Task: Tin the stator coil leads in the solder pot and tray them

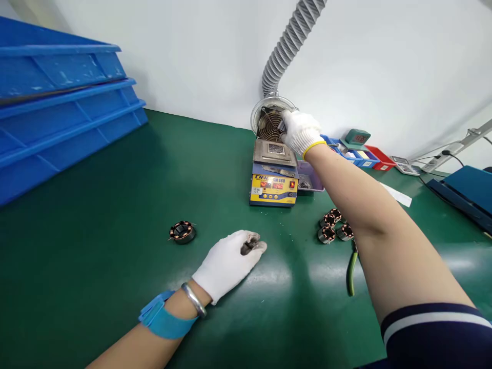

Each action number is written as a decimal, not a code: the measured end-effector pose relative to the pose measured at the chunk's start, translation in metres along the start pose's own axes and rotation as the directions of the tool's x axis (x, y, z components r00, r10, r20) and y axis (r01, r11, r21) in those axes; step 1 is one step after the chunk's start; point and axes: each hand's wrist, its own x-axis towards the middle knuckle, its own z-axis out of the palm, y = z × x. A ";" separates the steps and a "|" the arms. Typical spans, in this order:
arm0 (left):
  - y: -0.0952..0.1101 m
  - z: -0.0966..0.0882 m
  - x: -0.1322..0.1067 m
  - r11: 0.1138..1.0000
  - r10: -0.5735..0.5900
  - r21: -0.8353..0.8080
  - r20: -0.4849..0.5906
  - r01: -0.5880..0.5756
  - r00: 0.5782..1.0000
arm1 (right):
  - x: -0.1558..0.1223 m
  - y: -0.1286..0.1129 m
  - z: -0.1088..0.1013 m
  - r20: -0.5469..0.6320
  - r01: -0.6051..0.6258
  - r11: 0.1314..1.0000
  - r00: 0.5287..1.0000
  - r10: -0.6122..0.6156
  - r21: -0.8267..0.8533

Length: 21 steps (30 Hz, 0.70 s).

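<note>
Metal-grey object (282, 126), small and partly hidden, sits above the back of the bench unit, narrowly pinched, it seems, by the right hand (302, 132) in a white knit glove with yellow edging. That arm reaches far forward, perhaps to keep the bare forearm clear of heat. Just below is the yellow-and-blue box-shaped unit (273, 197) with red digits, its silvery metal top (261, 152) framing a shiny rectangle; behind it, a round metal hood (254, 119) meets a grey corrugated duct (286, 46), probably placed there to draw off fumes. A purple plastic tray (318, 184) beside the unit likely catches scraps. Nearer, the white-gloved left hand (226, 264) rests on the green tabletop (115, 277), fingers loosely curled round something dark; whether it is gripped, I cannot tell. One copper-wound steel ring (186, 237) lies alone to its left, while similar copper-wound rings (327, 235) cluster by the green-handled tool (351, 274), perhaps grouped for easy reach. Stacked blue plastic crates (69, 115) stand at far left.
</note>
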 end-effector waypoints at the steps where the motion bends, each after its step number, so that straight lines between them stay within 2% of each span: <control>1: 0.000 0.000 0.000 1.000 -0.003 0.012 0.006 0.003 1.000 | 0.006 -0.004 0.003 -0.001 0.003 1.000 1.000 -0.003 -0.025; 8: 0.004 -0.002 0.000 0.996 -0.007 0.090 0.036 0.004 0.999 | 0.023 -0.014 0.023 0.042 0.107 0.989 0.994 -0.103 -0.100; 21: 0.007 -0.004 -0.004 0.992 -0.004 0.125 0.048 -0.002 0.999 | 0.025 -0.015 0.031 0.058 0.078 0.991 0.996 -0.071 -0.113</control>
